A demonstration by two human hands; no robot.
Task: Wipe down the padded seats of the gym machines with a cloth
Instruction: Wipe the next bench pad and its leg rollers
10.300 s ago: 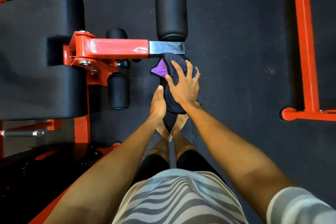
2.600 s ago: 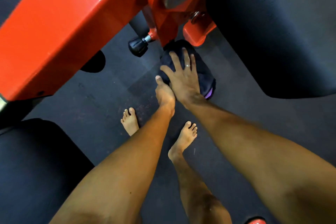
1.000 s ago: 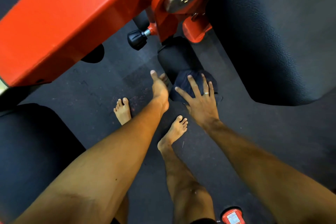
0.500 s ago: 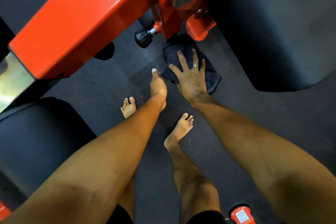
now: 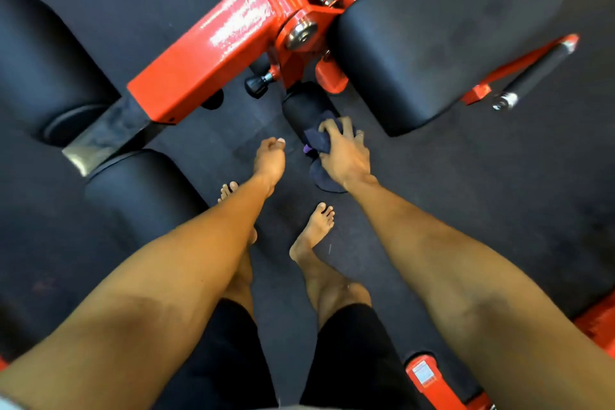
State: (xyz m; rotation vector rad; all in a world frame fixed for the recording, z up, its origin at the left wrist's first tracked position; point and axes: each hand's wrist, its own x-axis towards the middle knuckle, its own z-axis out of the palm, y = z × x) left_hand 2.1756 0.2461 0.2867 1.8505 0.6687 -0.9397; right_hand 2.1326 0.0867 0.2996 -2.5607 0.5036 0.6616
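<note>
Both bare arms reach down and forward. The right hand point(image 5: 346, 156) is clenched around the dark cloth point(image 5: 321, 140) (a purple bit peeks out), pressing it on the near end of a small black roller pad point(image 5: 301, 106). The pad's long axis runs away toward the red frame point(image 5: 233, 40), its far end hidden beneath. The left hand point(image 5: 269, 160) hangs empty, fingers loosely curled.

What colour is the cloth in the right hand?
Dark navy cloth with a small purple patch at its left edge, bunched under the right hand. Head view.
</note>
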